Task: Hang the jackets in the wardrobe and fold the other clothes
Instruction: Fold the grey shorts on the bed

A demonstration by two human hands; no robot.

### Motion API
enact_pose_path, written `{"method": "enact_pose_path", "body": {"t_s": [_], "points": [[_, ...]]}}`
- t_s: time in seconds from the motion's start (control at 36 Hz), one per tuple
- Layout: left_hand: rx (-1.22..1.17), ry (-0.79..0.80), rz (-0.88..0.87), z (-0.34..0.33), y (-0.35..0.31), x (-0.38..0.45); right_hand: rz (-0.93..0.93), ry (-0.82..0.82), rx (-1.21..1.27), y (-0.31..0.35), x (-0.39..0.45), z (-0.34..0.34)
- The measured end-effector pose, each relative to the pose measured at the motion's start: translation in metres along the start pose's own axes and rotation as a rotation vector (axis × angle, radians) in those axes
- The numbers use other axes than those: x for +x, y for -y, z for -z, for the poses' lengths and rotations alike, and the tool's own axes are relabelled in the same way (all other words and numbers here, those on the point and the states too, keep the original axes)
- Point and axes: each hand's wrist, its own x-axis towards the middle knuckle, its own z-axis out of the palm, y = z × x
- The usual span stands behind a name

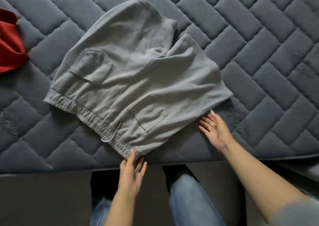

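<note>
Item one, nearest: my legs in blue jeans [188, 196], standing against the dark bed base [43, 198].

Item two: my left hand [132, 172], fingers straight and slightly spread, holding nothing; the fingertips [132, 154] meet the near corner of the elastic waistband [96, 120] (touching or only just beside it, I cannot tell for sure).

Item three: my right hand [214, 130], palm turned up and toward the cloth, fingers relaxed and apart, holding nothing; its fingertips lie just beside the near right edge of the garment.

Item four: grey sweatpants [131, 74], folded over on themselves, lying on the quilted dark-blue mattress [259, 44] near its front edge. Waistband faces left and toward me, with a drawstring loop [112, 134] hanging from it. Two patch pockets show, one flapped pocket [91, 68] on the left, one flat pocket [148, 113] nearer my hands. The leg ends [155, 24] lie at the far side, rumpled.

Item five, far left: a red garment [10, 44], bunched, partly out of view, well apart from the sweatpants.
</note>
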Motion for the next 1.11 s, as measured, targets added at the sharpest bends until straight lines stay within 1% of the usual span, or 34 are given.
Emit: {"method": "enact_pose_path", "body": {"t_s": [0.11, 0.17, 0.22, 0.28, 0.33, 0.39, 0.53, 0.64, 0.69, 0.72, 0.75, 0.78, 0.81, 0.83, 0.86, 0.89, 0.92, 0.94, 1.0, 1.06, 1.11], "points": [[-0.197, -0.050, -0.097, -0.019, 0.016, 0.001, 0.009, 0.058, 0.082, 0.048, 0.026, 0.001], [-0.214, -0.093, -0.146, -0.026, 0.020, 0.002, 0.022, 0.042, 0.080, 0.057, 0.036, -0.006], [-0.187, -0.128, -0.195, -0.029, 0.024, 0.001, 0.047, -0.008, 0.103, 0.060, 0.041, -0.012], [-0.167, -0.166, -0.244, -0.029, 0.027, -0.002, 0.056, -0.045, 0.178, 0.064, 0.042, -0.013], [-0.147, -0.189, -0.314, -0.024, 0.030, -0.005, 0.046, -0.064, 0.279, 0.068, 0.041, -0.004], [-0.112, -0.189, -0.362, -0.014, 0.036, -0.009, 0.022, -0.090, 0.319, 0.068, 0.037, 0.014], [-0.030, -0.171, -0.345, 0.005, 0.056, -0.012, -0.026, -0.180, 0.312, 0.051, 0.028, 0.060], [0.045, -0.174, -0.346, 0.005, 0.050, 0.000, -0.004, -0.196, 0.279, 0.053, 0.032, 0.069], [0.179, -0.225, -0.321, 0.002, 0.044, 0.002, 0.032, -0.217, 0.228, 0.054, 0.035, 0.067], [0.296, -0.285, -0.292, 0.000, 0.040, 0.001, 0.077, -0.247, 0.190, 0.053, 0.036, 0.066], [0.455, -0.370, -0.254, -0.003, 0.035, -0.003, 0.145, -0.310, 0.123, 0.053, 0.037, 0.065], [0.657, -0.468, -0.230, -0.008, 0.030, -0.010, 0.220, -0.410, 0.012, 0.052, 0.037, 0.064], [0.853, -0.548, -0.264, -0.015, 0.025, -0.018, 0.310, -0.531, -0.149, 0.051, 0.035, 0.063], [1.016, -0.591, -0.375, -0.024, 0.022, -0.024, 0.412, -0.622, -0.320, 0.050, 0.031, 0.062], [1.141, -0.599, -0.533, -0.033, 0.020, -0.029, 0.531, -0.663, -0.474, 0.048, 0.027, 0.062], [1.234, -0.578, -0.683, -0.044, 0.017, -0.033, 0.660, -0.665, -0.611, 0.046, 0.025, 0.061], [1.310, -0.532, -0.797, -0.058, 0.015, -0.035, 0.789, -0.632, -0.739, 0.044, 0.023, 0.061], [1.378, -0.471, -0.874, -0.072, 0.013, -0.036, 0.904, -0.561, -0.865, 0.043, 0.021, 0.058], [1.481, -0.359, -0.984, -0.105, 0.010, -0.031, 1.069, -0.302, -1.092, 0.044, 0.020, 0.042], [1.558, -0.262, -1.095, -0.133, 0.012, -0.019, 1.183, -0.013, -1.306, 0.049, 0.026, 0.018], [1.660, -0.179, -1.190, -0.152, 0.017, -0.001, 1.260, 0.236, -1.478, 0.056, 0.037, -0.010]]}}
